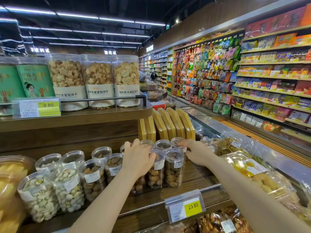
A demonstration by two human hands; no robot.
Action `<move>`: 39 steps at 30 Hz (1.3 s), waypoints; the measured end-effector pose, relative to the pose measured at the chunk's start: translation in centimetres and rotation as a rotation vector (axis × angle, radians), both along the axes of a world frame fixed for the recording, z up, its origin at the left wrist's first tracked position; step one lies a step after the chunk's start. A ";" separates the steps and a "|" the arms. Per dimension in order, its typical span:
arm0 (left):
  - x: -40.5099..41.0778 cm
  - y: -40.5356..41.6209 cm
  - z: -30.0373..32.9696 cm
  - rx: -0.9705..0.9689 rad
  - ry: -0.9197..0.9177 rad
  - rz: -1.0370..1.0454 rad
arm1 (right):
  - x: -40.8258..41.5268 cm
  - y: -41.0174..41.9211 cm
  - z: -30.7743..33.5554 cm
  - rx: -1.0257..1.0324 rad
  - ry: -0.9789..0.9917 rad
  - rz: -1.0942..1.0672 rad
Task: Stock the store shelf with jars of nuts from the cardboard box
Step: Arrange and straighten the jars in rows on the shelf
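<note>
**Both hands squaring up the nut jars on the shelf**

The person is reaching over the wooden shelf, working among the clear jars of nuts standing in rows behind the price tag. The left hand is lying over a jar in the middle of the group, fingers curled across its lid, probably steadying it or nudging it into line with its neighbours. The right hand is reaching to the right end of the back row, fingers stretched flat against the end jar, seemingly pressing it inward so the row closes up; it is gripping nothing. The jars are standing upright, labels facing forward, tight against each other, likely so shoppers can read them. Paler nuts are filling the jars further left. The cardboard box is not in view.
</note>
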State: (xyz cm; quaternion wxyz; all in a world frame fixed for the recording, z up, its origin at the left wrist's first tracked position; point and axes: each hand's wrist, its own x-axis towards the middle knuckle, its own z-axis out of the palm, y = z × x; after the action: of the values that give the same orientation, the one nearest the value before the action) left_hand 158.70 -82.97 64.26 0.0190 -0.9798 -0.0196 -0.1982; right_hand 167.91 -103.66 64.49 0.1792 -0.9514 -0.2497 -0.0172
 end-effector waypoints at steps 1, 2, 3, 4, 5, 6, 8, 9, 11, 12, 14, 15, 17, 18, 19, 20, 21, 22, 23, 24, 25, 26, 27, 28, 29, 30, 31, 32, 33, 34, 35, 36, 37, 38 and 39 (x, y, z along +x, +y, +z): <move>-0.1 0.3 -0.1 -0.011 -0.005 -0.001 | 0.0 0.3 0.0 -0.003 0.000 0.003; -0.2 0.5 -0.1 -0.023 -0.007 -0.003 | 0.0 0.5 0.1 -0.005 0.000 0.007; -0.2 0.7 -0.2 -0.029 -0.012 -0.006 | 0.0 0.7 0.2 -0.002 0.008 0.007; -0.3 0.9 -0.3 -0.032 -0.017 -0.006 | 0.0 0.9 0.2 0.005 0.018 0.006; -0.4 1.0 -0.3 -0.033 -0.022 -0.007 | 0.0 1.0 0.3 0.015 0.027 0.006; -0.5 1.1 -0.3 -0.034 -0.028 -0.009 | 0.0 1.1 0.4 0.023 0.031 0.005; -0.6 1.4 -0.4 -0.028 -0.041 -0.008 | 0.1 1.5 0.5 0.039 0.040 0.002; -0.7 1.5 -0.4 -0.023 -0.045 -0.005 | 0.0 1.6 0.5 0.051 0.049 0.002; -0.9 1.7 -0.4 -0.020 -0.051 0.000 | -0.2 2.0 0.7 0.063 0.061 0.003; -1.0 1.8 -0.4 -0.022 -0.050 0.002 | -0.4 2.1 0.8 0.057 0.062 0.004; -1.3 1.9 -0.3 -0.035 -0.038 -0.001 | -0.8 2.3 1.2 0.029 0.070 0.014; -1.4 2.0 -0.3 -0.048 -0.027 -0.009 | -0.9 2.4 1.5 0.004 0.075 0.020; -2.2 2.5 0.0 -0.089 -0.025 -0.034 | -1.1 2.5 2.3 -0.059 0.079 0.026; -2.8 3.0 0.4 -0.117 -0.034 -0.042 | -1.3 2.6 2.6 -0.071 0.075 0.024; -3.6 3.9 0.8 -0.142 -0.041 -0.037 | -1.7 2.8 3.0 -0.064 0.067 0.026; -4.4 4.9 1.2 -0.157 -0.047 -0.019 | -2.1 3.3 3.2 -0.043 0.053 0.037; -5.3 6.2 1.6 -0.155 -0.053 0.013 | -2.7 3.9 3.3 -0.024 0.040 0.054; -6.1 7.5 2.0 -0.143 -0.052 0.056 | -3.3 4.8 3.4 -0.016 0.030 0.082; -6.9 8.7 2.3 -0.128 -0.041 0.102 | -3.9 6.0 3.4 -0.019 0.021 0.116; -7.6 9.9 2.6 -0.111 -0.020 0.143 | -4.4 7.3 3.2 -0.020 0.009 0.154; -8.0 10.9 2.7 -0.089 0.013 0.175 | -4.8 8.6 3.2 -0.023 -0.004 0.186; -8.4 11.5 2.8 -0.058 0.052 0.191 | -5.1 10.0 3.1 -0.031 -0.015 0.218; -8.5 11.9 2.7 -0.025 0.092 0.193 | -5.4 11.3 3.0 -0.049 -0.024 0.244; -8.5 12.1 2.5 0.003 0.125 0.183 | -5.5 12.5 3.0 -0.072 -0.032 0.265; -8.3 12.1 2.3 0.017 0.153 0.168 | -5.7 13.5 2.9 -0.106 -0.033 0.273; -8.0 12.1 2.1 0.024 0.180 0.156 | -5.8 14.3 2.8 -0.141 -0.037 0.274; -7.7 12.1 2.0 0.027 0.200 0.150 | -5.8 15.0 2.5 -0.170 -0.035 0.266; -7.4 12.1 1.9 0.034 0.215 0.153 | -5.9 15.4 2.3 -0.190 -0.036 0.253; -7.3 12.1 1.8 0.044 0.221 0.157 | -5.9 15.7 2.0 -0.200 -0.046 0.243; -7.2 12.2 1.7 0.059 0.213 0.157 | -6.0 15.9 1.8 -0.200 -0.060 0.235; -7.2 12.3 1.5 0.071 0.197 0.158 | -6.1 16.0 1.7 -0.201 -0.071 0.228; -7.3 12.5 1.4 0.083 0.175 0.161 | -6.2 16.2 1.8 -0.213 -0.078 0.221; -7.6 12.7 1.2 0.092 0.150 0.167 | -6.4 16.4 1.9 -0.227 -0.086 0.215; -7.8 13.0 1.1 0.095 0.128 0.173 | -6.5 16.6 2.0 -0.235 -0.093 0.217; -8.2 13.2 1.1 0.088 0.111 0.178 | -6.7 17.0 2.0 -0.225 -0.095 0.223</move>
State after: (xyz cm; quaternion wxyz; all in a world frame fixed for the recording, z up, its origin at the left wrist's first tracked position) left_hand 150.55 -69.74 65.37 0.0804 -0.9819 -0.0968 -0.1417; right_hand 161.24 -86.66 66.45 0.0605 -0.9300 -0.3624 -0.0140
